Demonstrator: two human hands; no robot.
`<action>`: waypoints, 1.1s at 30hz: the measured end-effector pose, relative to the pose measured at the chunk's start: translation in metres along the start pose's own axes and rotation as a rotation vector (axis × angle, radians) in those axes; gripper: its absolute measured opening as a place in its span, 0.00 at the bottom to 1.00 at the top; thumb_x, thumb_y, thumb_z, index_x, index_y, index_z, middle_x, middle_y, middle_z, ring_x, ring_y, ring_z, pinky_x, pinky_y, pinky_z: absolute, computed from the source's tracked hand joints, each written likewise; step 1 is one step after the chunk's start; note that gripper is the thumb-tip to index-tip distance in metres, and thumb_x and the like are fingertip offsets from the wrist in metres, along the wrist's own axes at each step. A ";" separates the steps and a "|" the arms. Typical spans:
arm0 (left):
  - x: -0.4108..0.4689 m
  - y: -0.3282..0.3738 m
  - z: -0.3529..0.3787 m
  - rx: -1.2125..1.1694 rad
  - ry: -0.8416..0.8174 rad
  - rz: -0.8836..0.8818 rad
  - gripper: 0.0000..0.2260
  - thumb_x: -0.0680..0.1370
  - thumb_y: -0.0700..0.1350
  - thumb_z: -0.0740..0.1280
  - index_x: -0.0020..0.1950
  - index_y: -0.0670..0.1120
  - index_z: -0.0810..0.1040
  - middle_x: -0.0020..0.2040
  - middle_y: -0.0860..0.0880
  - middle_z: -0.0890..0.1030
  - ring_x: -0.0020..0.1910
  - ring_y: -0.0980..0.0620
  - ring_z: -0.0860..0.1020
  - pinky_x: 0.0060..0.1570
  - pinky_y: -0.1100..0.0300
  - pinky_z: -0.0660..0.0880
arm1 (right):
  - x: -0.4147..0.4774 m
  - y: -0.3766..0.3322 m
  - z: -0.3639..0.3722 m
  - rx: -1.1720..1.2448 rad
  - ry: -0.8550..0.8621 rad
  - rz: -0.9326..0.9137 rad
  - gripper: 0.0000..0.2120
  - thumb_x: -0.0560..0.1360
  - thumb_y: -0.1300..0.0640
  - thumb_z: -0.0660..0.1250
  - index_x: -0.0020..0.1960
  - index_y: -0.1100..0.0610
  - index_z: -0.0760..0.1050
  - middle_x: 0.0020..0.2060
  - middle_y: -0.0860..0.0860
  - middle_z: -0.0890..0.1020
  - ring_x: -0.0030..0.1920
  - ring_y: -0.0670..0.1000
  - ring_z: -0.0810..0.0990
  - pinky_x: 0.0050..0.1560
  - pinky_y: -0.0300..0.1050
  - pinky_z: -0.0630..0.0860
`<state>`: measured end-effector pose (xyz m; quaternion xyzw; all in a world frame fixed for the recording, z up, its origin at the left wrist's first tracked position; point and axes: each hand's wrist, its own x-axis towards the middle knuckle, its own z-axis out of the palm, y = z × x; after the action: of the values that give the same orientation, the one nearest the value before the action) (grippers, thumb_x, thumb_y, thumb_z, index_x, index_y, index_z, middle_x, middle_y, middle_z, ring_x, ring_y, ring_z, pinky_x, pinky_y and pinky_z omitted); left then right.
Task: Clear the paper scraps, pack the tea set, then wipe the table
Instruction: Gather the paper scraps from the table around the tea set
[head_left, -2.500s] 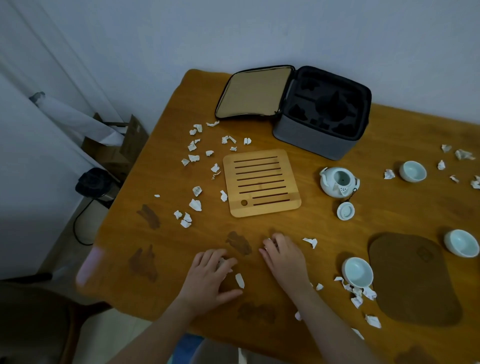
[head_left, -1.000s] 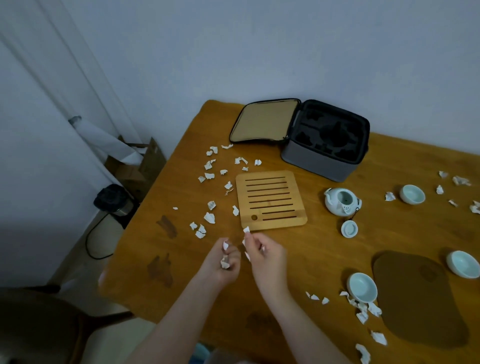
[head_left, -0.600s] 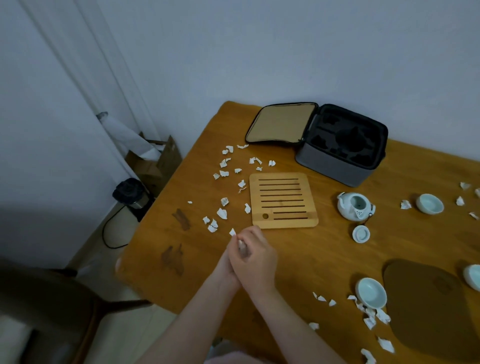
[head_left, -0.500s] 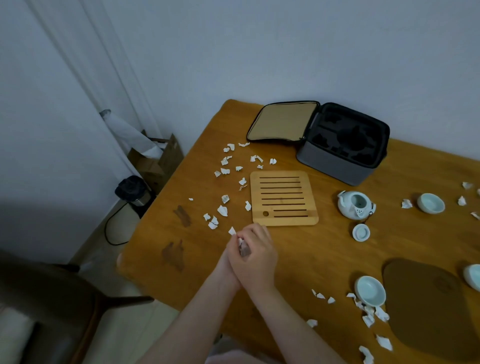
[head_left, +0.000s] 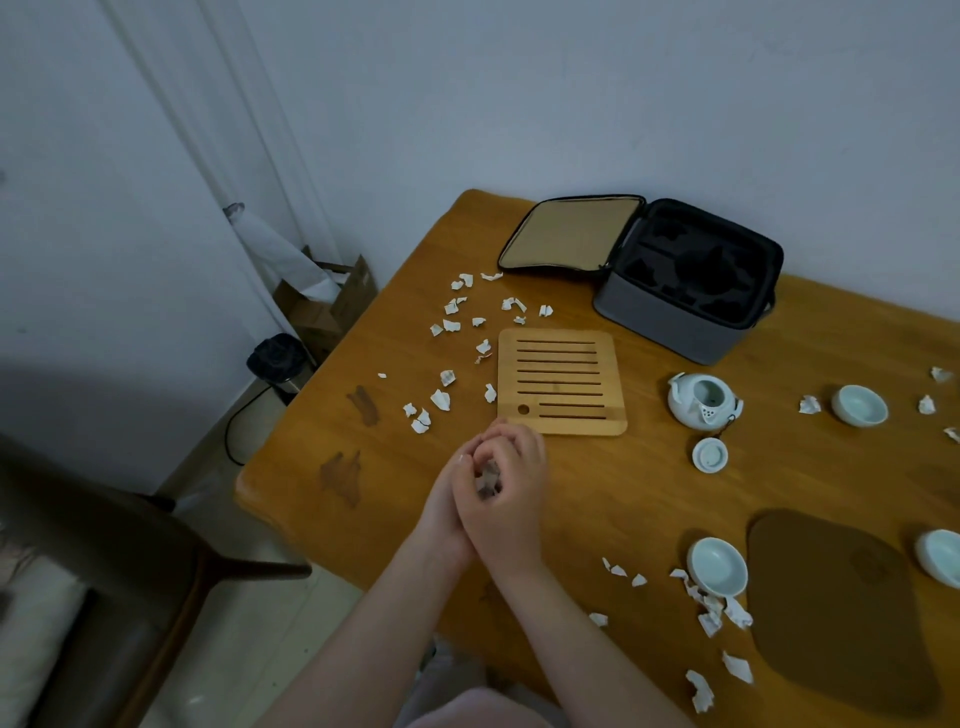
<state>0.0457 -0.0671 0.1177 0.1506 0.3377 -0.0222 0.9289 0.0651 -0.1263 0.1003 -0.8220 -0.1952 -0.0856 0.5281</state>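
Curled fingers (head_left: 519, 444) of both hands meet over a small wad of paper scraps (head_left: 488, 480) — the left hand (head_left: 441, 512) cups it from one side, the right hand (head_left: 511, 506) closes round it from the other, the two pressed together above the wooden table (head_left: 649, 493); just beyond lies the slatted bamboo tray (head_left: 561, 382), with loose scraps (head_left: 440, 399) strewn to its left; further off — the lidless teapot (head_left: 701, 400), its lid (head_left: 709, 455) beside it, a teacup (head_left: 717, 566) among more scraps, and the open grey case (head_left: 685, 291)

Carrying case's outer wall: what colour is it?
Grey; the case shows best in the head view.
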 end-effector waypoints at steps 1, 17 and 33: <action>-0.002 -0.001 0.001 0.006 0.020 0.001 0.13 0.81 0.48 0.61 0.57 0.42 0.80 0.45 0.43 0.82 0.42 0.48 0.83 0.38 0.57 0.80 | -0.001 0.001 -0.001 0.014 -0.005 0.014 0.03 0.73 0.54 0.64 0.43 0.53 0.73 0.49 0.48 0.76 0.56 0.48 0.73 0.56 0.36 0.70; 0.019 0.042 -0.013 0.263 0.089 -0.149 0.15 0.81 0.50 0.61 0.61 0.43 0.78 0.48 0.43 0.84 0.48 0.45 0.82 0.46 0.52 0.76 | 0.031 0.013 0.041 -0.487 -0.149 -0.115 0.26 0.83 0.42 0.44 0.67 0.53 0.73 0.66 0.52 0.76 0.74 0.55 0.65 0.74 0.65 0.52; 0.095 0.115 -0.035 0.584 0.467 -0.007 0.12 0.81 0.54 0.61 0.43 0.48 0.76 0.40 0.48 0.79 0.39 0.52 0.76 0.37 0.59 0.72 | 0.050 0.061 0.131 -0.208 -0.170 0.093 0.24 0.83 0.43 0.48 0.70 0.54 0.70 0.66 0.48 0.75 0.68 0.45 0.70 0.66 0.51 0.72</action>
<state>0.1132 0.0587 0.0625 0.4091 0.5206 -0.0857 0.7445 0.1273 -0.0193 0.0108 -0.8847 -0.1909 -0.0109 0.4252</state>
